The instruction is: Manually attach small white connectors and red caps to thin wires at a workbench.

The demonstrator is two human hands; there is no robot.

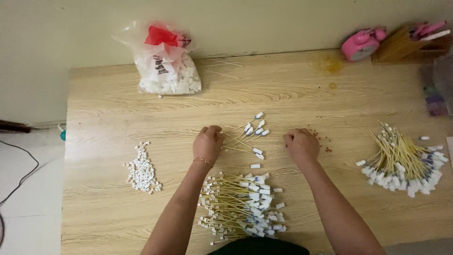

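My left hand (207, 143) rests on the wooden table (292, 94), its fingers closed on the ends of several thin yellow wires with white end caps (247, 137) that fan out to the right. My right hand (302, 146) lies knuckles up just right of that fan, fingers curled, and I cannot see anything in it. One loose white cap (255, 166) lies between my hands. A large heap of capped yellow wires (243, 205) sits near the front edge between my forearms.
A second heap of capped wires (406, 163) lies at the right. A small pile of white caps (141, 172) is at the left. A plastic bag of white caps (166, 61) stands at the back; a pink clock (361, 44) and a wooden holder (406, 45) sit back right.
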